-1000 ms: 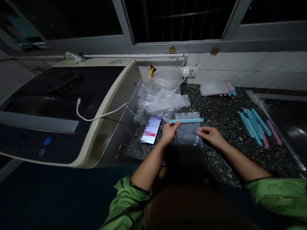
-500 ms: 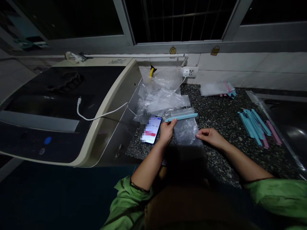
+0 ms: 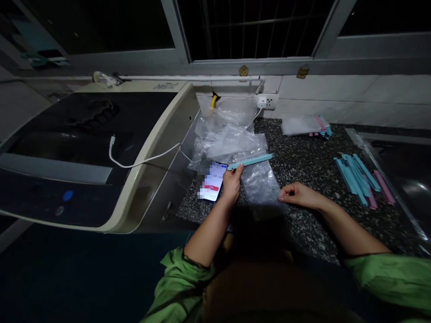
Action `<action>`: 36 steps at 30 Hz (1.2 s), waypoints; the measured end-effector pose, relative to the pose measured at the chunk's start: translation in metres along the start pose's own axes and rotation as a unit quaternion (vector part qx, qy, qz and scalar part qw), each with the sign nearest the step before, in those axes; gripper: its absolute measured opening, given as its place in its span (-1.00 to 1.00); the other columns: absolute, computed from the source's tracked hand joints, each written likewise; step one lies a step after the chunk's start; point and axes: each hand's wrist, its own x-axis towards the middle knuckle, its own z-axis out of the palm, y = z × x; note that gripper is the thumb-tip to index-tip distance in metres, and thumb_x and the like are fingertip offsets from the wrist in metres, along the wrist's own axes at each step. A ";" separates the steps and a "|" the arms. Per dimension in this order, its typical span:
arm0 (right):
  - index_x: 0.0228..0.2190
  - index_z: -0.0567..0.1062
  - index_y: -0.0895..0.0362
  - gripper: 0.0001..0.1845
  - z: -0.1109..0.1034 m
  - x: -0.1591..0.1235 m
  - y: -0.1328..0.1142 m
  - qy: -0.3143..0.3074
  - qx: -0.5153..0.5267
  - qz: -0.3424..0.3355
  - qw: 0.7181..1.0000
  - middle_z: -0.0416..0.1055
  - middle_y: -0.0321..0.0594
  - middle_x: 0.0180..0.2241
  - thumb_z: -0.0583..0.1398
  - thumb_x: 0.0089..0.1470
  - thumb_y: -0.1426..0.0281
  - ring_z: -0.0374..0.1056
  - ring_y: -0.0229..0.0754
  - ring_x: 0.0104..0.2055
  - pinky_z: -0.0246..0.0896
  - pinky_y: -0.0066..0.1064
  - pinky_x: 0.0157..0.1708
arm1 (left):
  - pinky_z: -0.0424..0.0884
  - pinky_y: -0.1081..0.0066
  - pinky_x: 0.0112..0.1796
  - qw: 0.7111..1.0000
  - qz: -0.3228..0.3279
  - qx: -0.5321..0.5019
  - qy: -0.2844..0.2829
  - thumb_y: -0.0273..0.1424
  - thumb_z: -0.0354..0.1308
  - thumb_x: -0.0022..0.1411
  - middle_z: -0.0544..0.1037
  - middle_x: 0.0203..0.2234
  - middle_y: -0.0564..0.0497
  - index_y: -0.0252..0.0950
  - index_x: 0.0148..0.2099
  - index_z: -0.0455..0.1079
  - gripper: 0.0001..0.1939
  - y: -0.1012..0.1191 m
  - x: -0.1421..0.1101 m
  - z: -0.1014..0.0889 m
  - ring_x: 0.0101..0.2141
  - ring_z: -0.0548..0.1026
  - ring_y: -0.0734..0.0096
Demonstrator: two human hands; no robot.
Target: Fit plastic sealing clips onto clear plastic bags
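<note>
My left hand (image 3: 232, 181) is closed round one end of a long light-blue plastic strip (image 3: 254, 160), which looks like a bag-sealing clip. The strip lies slanted across the upper part of a clear plastic bag (image 3: 262, 184), its far end pointing right. At the bag's right edge, my right hand (image 3: 296, 195) has thumb and fingertips pinched together on the film. Just left of my left hand, a phone (image 3: 215, 181) with a lit screen showing a timer lies on the counter. Behind the strip is a heap of clear plastic bags (image 3: 232, 137).
Several blue strips (image 3: 352, 172) and pink strips (image 3: 384, 186) lie at right beside a sink (image 3: 404, 157). A bag with pink and blue strips (image 3: 299, 124) rests by the wall. At left stands a washing machine (image 3: 124, 206) with a white cable (image 3: 151, 160) across it.
The light-blue strip and my left hand have shifted slightly left, the strip's far end a little higher. My right hand has moved slightly right and down at the bag's edge.
</note>
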 end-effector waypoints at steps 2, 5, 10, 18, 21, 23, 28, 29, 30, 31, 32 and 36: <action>-0.66 0.47 0.18 -0.50 -0.001 0.000 0.001 -0.008 -0.009 0.004 1.000 0.30 -0.35 -0.69 0.29 -0.39 -0.04 0.11 -0.36 -0.60 -0.05 -0.49 -0.57 | 0.26 0.32 -0.04 1.000 0.001 -0.009 0.000 -0.13 0.31 -0.18 0.56 -0.36 -0.02 -0.35 -0.30 0.44 -0.56 0.001 0.001 0.000 -0.19 0.46 0.32; -0.68 0.46 0.17 -0.54 -0.002 -0.001 0.001 -0.021 -0.022 0.003 1.000 0.26 -0.38 -0.71 0.30 -0.38 0.00 0.08 -0.38 -0.61 -0.09 -0.50 -0.59 | 0.26 0.31 -0.03 1.000 0.001 -0.014 0.002 -0.13 0.31 -0.19 0.56 -0.36 -0.02 -0.35 -0.29 0.45 -0.55 0.001 0.001 0.000 -0.19 0.46 0.32; -0.72 0.42 0.18 -0.57 -0.002 -0.005 -0.001 -0.064 -0.040 -0.004 0.997 0.22 -0.39 -0.73 0.30 -0.34 0.04 0.07 -0.39 -0.63 -0.09 -0.51 -0.61 | 0.28 0.31 -0.07 1.000 -0.014 -0.001 -0.003 -0.11 0.31 -0.19 0.56 -0.38 -0.03 -0.35 -0.34 0.43 -0.57 0.001 0.000 0.001 -0.18 0.46 0.29; -0.54 0.49 0.17 -0.54 -0.010 0.002 0.008 0.056 -0.029 -0.039 0.997 0.36 -0.31 -0.62 0.26 -0.27 0.00 0.21 -0.31 -0.56 0.11 -0.45 -0.52 | 0.33 0.35 -0.22 0.995 -0.079 0.018 -0.060 -0.04 0.32 -0.27 0.53 -0.50 0.01 -0.35 -0.40 0.42 -0.50 -0.001 -0.006 0.004 -0.36 0.46 0.34; -0.33 0.49 0.15 -0.54 -0.010 0.007 0.011 0.265 -0.023 -0.102 0.959 0.43 -0.24 -0.49 0.23 -0.17 0.04 0.28 -0.27 -0.49 0.22 -0.41 -0.46 | 0.32 0.37 -0.25 0.993 -0.087 0.043 -0.073 -0.06 0.31 -0.24 0.51 -0.51 0.03 -0.35 -0.39 0.43 -0.53 -0.002 -0.009 0.004 -0.39 0.44 0.38; -0.22 0.46 0.13 -0.55 -0.009 0.008 0.013 0.359 -0.069 -0.146 0.919 0.45 -0.19 -0.40 0.21 -0.11 0.10 0.30 -0.24 -0.46 0.26 -0.38 -0.43 | 0.31 0.38 -0.25 0.991 -0.088 0.054 -0.085 -0.10 0.32 -0.23 0.51 -0.50 0.03 -0.35 -0.40 0.44 -0.57 -0.003 -0.010 0.005 -0.39 0.43 0.39; -0.27 0.49 0.11 -0.73 -0.005 0.007 0.016 0.384 -0.293 -0.247 0.840 0.48 -0.11 -0.35 0.12 0.05 0.23 0.37 -0.13 -0.35 0.29 -0.29 -0.31 | 0.30 0.40 -0.26 0.987 -0.085 0.082 -0.110 -0.14 0.33 -0.23 0.51 -0.50 0.03 -0.35 -0.42 0.45 -0.61 -0.004 -0.014 0.006 -0.40 0.42 0.41; -0.30 0.50 0.11 -0.74 -0.004 0.007 0.016 0.378 -0.331 -0.258 0.825 0.49 -0.11 -0.35 0.10 0.08 0.25 0.38 -0.11 -0.32 0.29 -0.28 -0.28 | 0.30 0.40 -0.28 0.987 -0.086 0.084 -0.111 -0.13 0.33 -0.24 0.51 -0.51 0.04 -0.35 -0.42 0.45 -0.60 -0.004 -0.014 0.006 -0.42 0.41 0.43; -0.31 0.50 0.12 -0.74 -0.004 0.007 0.016 0.374 -0.363 -0.265 0.811 0.49 -0.10 -0.36 0.09 0.09 0.26 0.39 -0.10 -0.30 0.28 -0.29 -0.27 | 0.29 0.41 -0.30 0.987 -0.086 0.086 -0.108 -0.12 0.33 -0.25 0.50 -0.52 0.04 -0.35 -0.43 0.45 -0.59 -0.005 -0.013 0.006 -0.44 0.40 0.44; -0.31 0.51 0.13 -0.74 -0.004 0.007 0.016 0.370 -0.392 -0.267 0.799 0.50 -0.09 -0.36 0.08 0.10 0.26 0.39 -0.10 -0.29 0.28 -0.30 -0.27 | 0.29 0.42 -0.32 0.987 -0.087 0.088 -0.105 -0.11 0.34 -0.27 0.49 -0.54 0.06 -0.36 -0.44 0.44 -0.58 -0.005 -0.013 0.006 -0.47 0.38 0.46; -0.32 0.51 0.14 -0.73 -0.004 0.007 0.016 0.366 -0.417 -0.268 0.788 0.50 -0.09 -0.37 0.07 0.11 0.27 0.39 -0.11 -0.30 0.28 -0.31 -0.27 | 0.28 0.43 -0.34 0.987 -0.089 0.090 -0.103 -0.09 0.34 -0.29 0.48 -0.57 0.07 -0.36 -0.46 0.43 -0.56 -0.006 -0.012 0.006 -0.49 0.37 0.48; -0.34 0.51 0.15 -0.71 -0.006 0.003 0.013 0.353 -0.481 -0.260 0.759 0.52 -0.10 -0.39 0.05 0.14 0.28 0.39 -0.13 -0.33 0.23 -0.35 -0.32 | 0.27 0.45 -0.37 0.977 -0.125 0.100 -0.137 -0.07 0.36 -0.36 0.47 -0.59 0.08 -0.36 -0.47 0.44 -0.52 -0.008 -0.013 0.008 -0.52 0.35 0.51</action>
